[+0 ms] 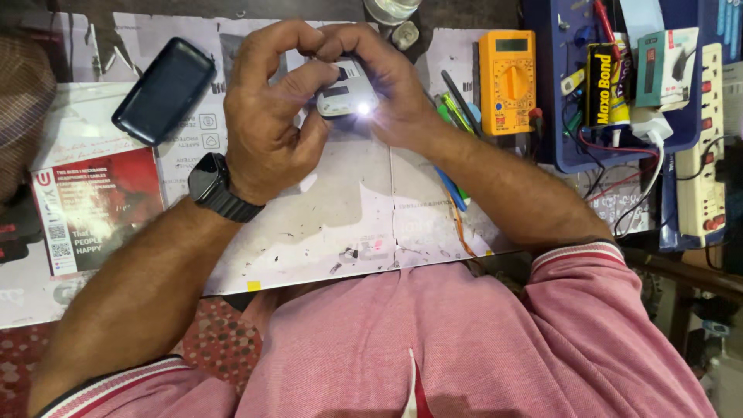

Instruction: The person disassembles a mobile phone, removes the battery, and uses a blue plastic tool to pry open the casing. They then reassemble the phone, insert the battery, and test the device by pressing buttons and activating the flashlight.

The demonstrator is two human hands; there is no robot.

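Note:
Both hands close around a small white and silver device [346,96] held just above the worktable [325,224]. A bright light shines from the device's near right corner. My left hand [271,108], with a black watch on the wrist, grips the device's left side, thumb lying over its top. My right hand [387,85] wraps its right side and far end, fingers curled over it. Most of the device is hidden by the fingers.
A dark blue case [164,90] lies at the left, a red printed box [97,205] below it. An orange multimeter [507,81] and green-handled tools [453,108] sit right of the hands. A blue tray [619,151] holds a glue tube; a power strip [703,186] runs along the right edge.

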